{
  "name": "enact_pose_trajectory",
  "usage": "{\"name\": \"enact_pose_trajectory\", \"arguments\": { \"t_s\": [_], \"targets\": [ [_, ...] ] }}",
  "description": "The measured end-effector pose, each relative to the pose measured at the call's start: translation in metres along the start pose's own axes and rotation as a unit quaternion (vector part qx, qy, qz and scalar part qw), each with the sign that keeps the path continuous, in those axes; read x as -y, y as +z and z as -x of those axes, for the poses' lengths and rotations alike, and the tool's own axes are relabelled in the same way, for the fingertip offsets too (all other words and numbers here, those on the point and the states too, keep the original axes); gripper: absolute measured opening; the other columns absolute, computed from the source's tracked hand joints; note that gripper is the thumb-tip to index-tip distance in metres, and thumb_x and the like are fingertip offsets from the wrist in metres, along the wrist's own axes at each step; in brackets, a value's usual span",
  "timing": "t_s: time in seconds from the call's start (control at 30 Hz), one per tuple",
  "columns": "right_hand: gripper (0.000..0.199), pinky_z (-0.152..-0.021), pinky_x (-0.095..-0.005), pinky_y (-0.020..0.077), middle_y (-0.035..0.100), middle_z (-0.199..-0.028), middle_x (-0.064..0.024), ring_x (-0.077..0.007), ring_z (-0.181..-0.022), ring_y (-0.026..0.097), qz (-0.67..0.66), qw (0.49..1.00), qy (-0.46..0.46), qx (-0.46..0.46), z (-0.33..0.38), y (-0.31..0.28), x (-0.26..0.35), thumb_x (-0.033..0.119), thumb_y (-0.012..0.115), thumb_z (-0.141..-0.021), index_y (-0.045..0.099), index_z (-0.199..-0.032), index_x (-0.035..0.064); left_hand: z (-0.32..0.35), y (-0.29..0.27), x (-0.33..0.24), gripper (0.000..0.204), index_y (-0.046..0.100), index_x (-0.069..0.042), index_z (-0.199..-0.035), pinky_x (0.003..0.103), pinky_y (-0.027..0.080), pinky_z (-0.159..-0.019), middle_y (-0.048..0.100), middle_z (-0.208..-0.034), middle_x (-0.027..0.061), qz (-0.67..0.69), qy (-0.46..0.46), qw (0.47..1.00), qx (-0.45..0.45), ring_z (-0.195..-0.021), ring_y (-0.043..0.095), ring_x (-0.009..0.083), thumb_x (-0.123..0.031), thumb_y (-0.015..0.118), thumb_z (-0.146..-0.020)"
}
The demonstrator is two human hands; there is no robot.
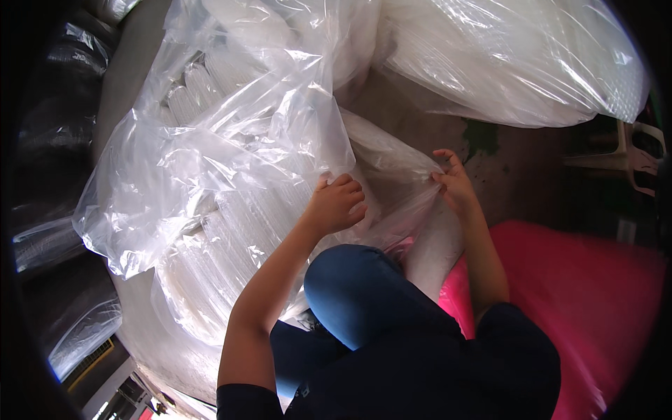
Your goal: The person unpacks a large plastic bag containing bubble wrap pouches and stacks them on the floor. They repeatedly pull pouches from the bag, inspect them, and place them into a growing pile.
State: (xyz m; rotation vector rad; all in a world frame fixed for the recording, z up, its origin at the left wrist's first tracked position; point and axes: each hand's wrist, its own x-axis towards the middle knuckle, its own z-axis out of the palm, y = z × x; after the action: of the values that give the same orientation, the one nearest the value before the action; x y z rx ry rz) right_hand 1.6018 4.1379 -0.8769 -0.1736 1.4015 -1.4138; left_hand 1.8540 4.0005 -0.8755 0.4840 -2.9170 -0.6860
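Note:
A large clear plastic bag (203, 150) lies loosely crumpled over rows of stacked translucent white pieces (241, 217), whose exact kind I cannot tell. My left hand (339, 203) is closed at the bag's right side, with its fingers curled on the film. Farther right, my right hand (455, 185) pinches a thin fold of the same film between thumb and fingers, one finger raised. Between both hands the film (392, 171) stretches out in a slanting sheet. The fingertips of my left hand are partly hidden.
Another full clear bag (518, 63) stands at the far right. Beside it is a pale plastic chair (623, 157). Pink-red plastic (574, 301) spreads at my right. Dark wrapped bundles (59, 126) line the left edge. My bent knee (364, 287) is close under my hands.

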Motion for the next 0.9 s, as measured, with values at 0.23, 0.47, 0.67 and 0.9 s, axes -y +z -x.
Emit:
{"name": "enact_pose_trajectory", "arguments": {
  "t_s": [0.23, 0.47, 0.67, 0.9],
  "targets": [
    [0.02, -0.07, -0.0321, 0.0456, 0.059, -0.083, -0.0088, -0.0213, -0.076, 0.058, 0.353, 0.907, -0.228, -0.024, -0.05, -0.039, -0.023, -0.003, 0.051, -0.077, 0.06, -0.094, 0.0035, -0.044, -0.019, -0.019, 0.017, 0.066, -0.013, -0.073, 0.043, 0.033, -0.089, 0.059, -0.083, 0.0009, -0.056, -0.061, 0.967, 0.24, -0.089, 0.054, 0.0187, -0.029, 0.059, -0.071],
    [0.012, -0.073, -0.0408, 0.0466, 0.057, -0.091, -0.0182, -0.0372, -0.082, 0.06, 0.628, 0.738, -0.174, -0.176, -0.08, 0.035, -0.037, -0.001, 0.055, -0.073, 0.065, -0.078, 0.0014, -0.03, 0.049, 0.0, 0.019, 0.064, -0.01, -0.064, 0.039, 0.034, -0.092, 0.06, -0.069, 0.0067, -0.05, 0.023, 0.996, -0.068, -0.079, 0.059, 0.0223, -0.028, 0.058, -0.065],
    [0.021, -0.063, -0.0369, 0.0468, 0.057, -0.077, -0.018, -0.0307, -0.071, 0.06, 0.46, 0.78, -0.412, -0.101, -0.068, 0.1, 0.012, -0.004, 0.055, -0.068, 0.067, -0.084, 0.0017, -0.022, 0.022, -0.007, 0.023, 0.065, -0.012, -0.081, 0.041, 0.035, -0.092, 0.063, -0.086, 0.009, 0.001, 0.025, 0.982, 0.187, -0.078, 0.06, 0.025, -0.029, 0.057, -0.068],
    [0.032, -0.071, -0.0348, 0.0449, 0.059, -0.087, -0.0165, -0.0283, -0.082, 0.058, 0.381, 0.849, -0.364, -0.037, 0.034, 0.126, -0.036, 0.0, 0.056, -0.066, 0.06, -0.098, 0.0006, -0.011, 0.048, -0.011, 0.01, 0.064, -0.012, -0.067, 0.041, 0.042, -0.082, 0.063, -0.077, 0.0051, 0.102, 0.065, 0.976, -0.181, -0.079, 0.06, 0.0237, -0.02, 0.057, -0.068]
  ]
}}
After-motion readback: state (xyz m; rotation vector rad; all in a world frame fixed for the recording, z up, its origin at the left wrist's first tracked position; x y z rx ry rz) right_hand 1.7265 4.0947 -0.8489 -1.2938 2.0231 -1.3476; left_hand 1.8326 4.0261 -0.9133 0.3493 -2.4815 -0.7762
